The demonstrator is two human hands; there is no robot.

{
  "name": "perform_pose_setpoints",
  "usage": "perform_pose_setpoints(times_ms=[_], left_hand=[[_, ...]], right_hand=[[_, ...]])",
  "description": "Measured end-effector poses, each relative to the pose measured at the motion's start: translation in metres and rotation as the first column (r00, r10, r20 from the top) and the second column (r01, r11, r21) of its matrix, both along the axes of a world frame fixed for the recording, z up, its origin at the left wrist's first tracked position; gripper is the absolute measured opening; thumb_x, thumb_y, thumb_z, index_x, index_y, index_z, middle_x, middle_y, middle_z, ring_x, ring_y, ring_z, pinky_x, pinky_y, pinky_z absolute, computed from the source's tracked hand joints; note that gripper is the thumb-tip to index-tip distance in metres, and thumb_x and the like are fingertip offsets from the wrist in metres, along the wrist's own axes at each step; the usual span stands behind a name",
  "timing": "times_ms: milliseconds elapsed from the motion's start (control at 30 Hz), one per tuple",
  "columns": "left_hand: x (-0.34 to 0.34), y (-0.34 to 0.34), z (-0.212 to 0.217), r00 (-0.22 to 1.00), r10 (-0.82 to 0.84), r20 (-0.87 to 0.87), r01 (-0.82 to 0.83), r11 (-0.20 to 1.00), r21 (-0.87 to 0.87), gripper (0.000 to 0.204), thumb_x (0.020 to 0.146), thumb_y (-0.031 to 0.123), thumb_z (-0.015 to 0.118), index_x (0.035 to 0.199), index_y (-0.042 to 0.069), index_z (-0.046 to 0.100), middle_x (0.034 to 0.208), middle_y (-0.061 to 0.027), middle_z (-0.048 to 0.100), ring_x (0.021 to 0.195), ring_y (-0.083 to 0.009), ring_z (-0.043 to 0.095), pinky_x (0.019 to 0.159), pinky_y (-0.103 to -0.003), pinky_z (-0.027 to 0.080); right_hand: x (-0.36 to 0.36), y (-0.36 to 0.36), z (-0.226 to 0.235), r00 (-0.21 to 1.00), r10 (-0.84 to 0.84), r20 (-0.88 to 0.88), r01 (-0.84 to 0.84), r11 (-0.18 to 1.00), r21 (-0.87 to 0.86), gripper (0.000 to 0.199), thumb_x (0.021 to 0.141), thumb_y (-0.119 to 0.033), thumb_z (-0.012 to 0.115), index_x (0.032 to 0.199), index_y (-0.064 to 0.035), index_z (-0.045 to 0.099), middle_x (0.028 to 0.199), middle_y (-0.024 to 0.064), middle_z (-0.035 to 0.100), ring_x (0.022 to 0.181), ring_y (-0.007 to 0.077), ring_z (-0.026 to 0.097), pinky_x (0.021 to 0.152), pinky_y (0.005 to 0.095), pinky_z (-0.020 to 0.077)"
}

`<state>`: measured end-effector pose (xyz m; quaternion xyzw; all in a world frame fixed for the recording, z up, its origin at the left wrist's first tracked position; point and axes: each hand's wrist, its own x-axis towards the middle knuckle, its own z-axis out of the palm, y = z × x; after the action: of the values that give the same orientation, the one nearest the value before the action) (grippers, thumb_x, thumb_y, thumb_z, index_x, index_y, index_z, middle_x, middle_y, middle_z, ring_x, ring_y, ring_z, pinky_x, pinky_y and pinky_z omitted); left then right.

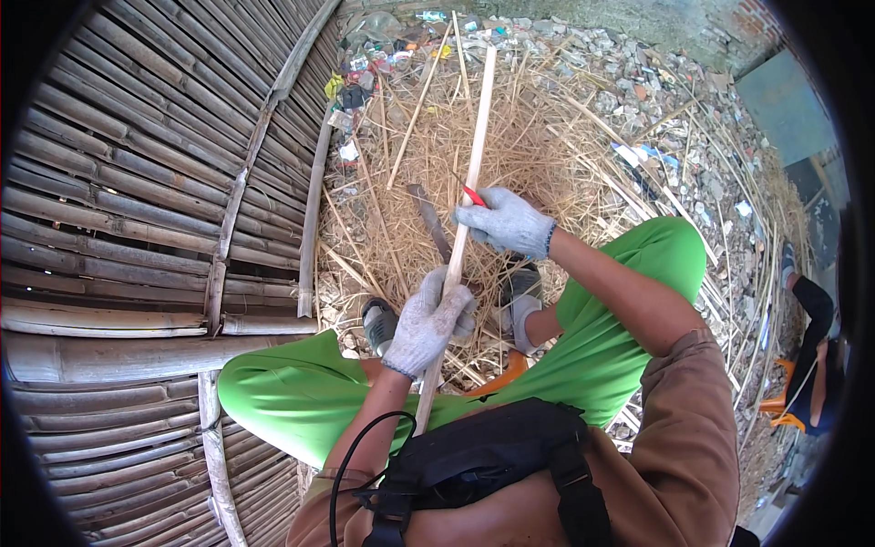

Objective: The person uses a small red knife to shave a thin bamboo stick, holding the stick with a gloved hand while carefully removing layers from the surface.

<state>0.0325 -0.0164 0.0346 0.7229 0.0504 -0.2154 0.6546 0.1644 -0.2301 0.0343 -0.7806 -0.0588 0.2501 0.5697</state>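
Observation:
A long pale bamboo strip (478,137) runs from my lap up and away from me, tilted slightly to the right. My gloved left hand (428,324) is wrapped round its lower part. Further up, my gloved right hand (506,221) grips a slim red pointed tool (472,193), pen-like in shape, against the strip. Whether it is a pen or a small knife cannot be made out. Below the strip, a dark flat metal blade (430,219) lies on the straw-coloured shavings; its near end is hidden behind the strip and my hands.
Thin shavings (529,155) cover the ground between rubble and litter (629,91). To the left stands a slatted bamboo panel (137,210). Several loose strips (421,105) lie ahead. An orange seat (501,374) shows beneath me. At far right, another person's leg (811,319) is visible.

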Motion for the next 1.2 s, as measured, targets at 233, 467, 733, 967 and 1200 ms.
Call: perform_pose_setpoints(times_ms=[233, 467, 733, 967, 1200], left_hand=[[0.007, 0.001, 0.001, 0.990, 0.104, -0.096, -0.114, 0.988, -0.104, 0.032, 0.111, 0.028, 0.062, 0.130, 0.003, 0.063, 0.080, 0.0001, 0.061, 0.057, -0.0087, 0.054, 0.051, -0.025, 0.046], [0.012, 0.009, -0.004, 0.958, 0.205, -0.203, -0.261, 0.915, -0.309, 0.032, 0.107, 0.023, 0.064, 0.130, 0.002, 0.063, 0.078, -0.0002, 0.060, 0.053, -0.0088, 0.051, 0.046, -0.026, 0.041], [0.013, 0.006, -0.017, 0.956, 0.246, -0.160, -0.284, 0.916, -0.283, 0.026, 0.105, 0.023, 0.065, 0.123, 0.005, 0.064, 0.078, -0.0011, 0.062, 0.051, -0.0103, 0.053, 0.044, -0.026, 0.040], [0.008, 0.001, -0.025, 0.971, 0.230, -0.060, -0.236, 0.964, -0.124, 0.022, 0.108, 0.024, 0.065, 0.117, 0.005, 0.064, 0.079, -0.0015, 0.062, 0.052, -0.0099, 0.053, 0.045, -0.027, 0.043], [0.006, -0.006, -0.021, 0.976, 0.215, -0.028, -0.217, 0.972, -0.087, 0.019, 0.111, 0.020, 0.063, 0.117, 0.002, 0.062, 0.081, -0.0022, 0.065, 0.058, -0.0103, 0.059, 0.052, -0.027, 0.050]], right_hand=[[0.003, 0.000, -0.014, 0.980, 0.028, 0.197, -0.005, 0.993, -0.114, 0.049, 0.103, -0.055, 0.070, 0.095, -0.0066, 0.069, 0.080, 0.0048, 0.066, 0.071, 0.0153, 0.061, 0.068, 0.0388, 0.0509], [-0.018, 0.016, -0.003, 0.867, 0.347, 0.359, -0.063, 0.790, -0.610, 0.041, 0.096, -0.051, 0.069, 0.091, -0.0104, 0.076, 0.088, 0.0193, 0.076, 0.087, 0.0398, 0.077, 0.080, 0.0522, 0.0613], [-0.033, 0.032, -0.019, 0.763, 0.487, 0.426, -0.044, 0.695, -0.717, 0.033, 0.090, -0.044, 0.070, 0.083, -0.0129, 0.077, 0.082, 0.0173, 0.077, 0.078, 0.0395, 0.078, 0.070, 0.0540, 0.0623], [-0.034, 0.032, -0.005, 0.850, 0.417, 0.322, -0.039, 0.659, -0.751, 0.031, 0.091, -0.038, 0.067, 0.091, -0.0114, 0.082, 0.086, 0.0194, 0.079, 0.083, 0.0391, 0.080, 0.075, 0.0548, 0.0646], [-0.030, 0.023, -0.008, 0.805, 0.484, 0.343, -0.055, 0.637, -0.769, 0.031, 0.090, -0.036, 0.067, 0.093, -0.0105, 0.084, 0.091, 0.0180, 0.080, 0.086, 0.0380, 0.081, 0.077, 0.0540, 0.0652]])
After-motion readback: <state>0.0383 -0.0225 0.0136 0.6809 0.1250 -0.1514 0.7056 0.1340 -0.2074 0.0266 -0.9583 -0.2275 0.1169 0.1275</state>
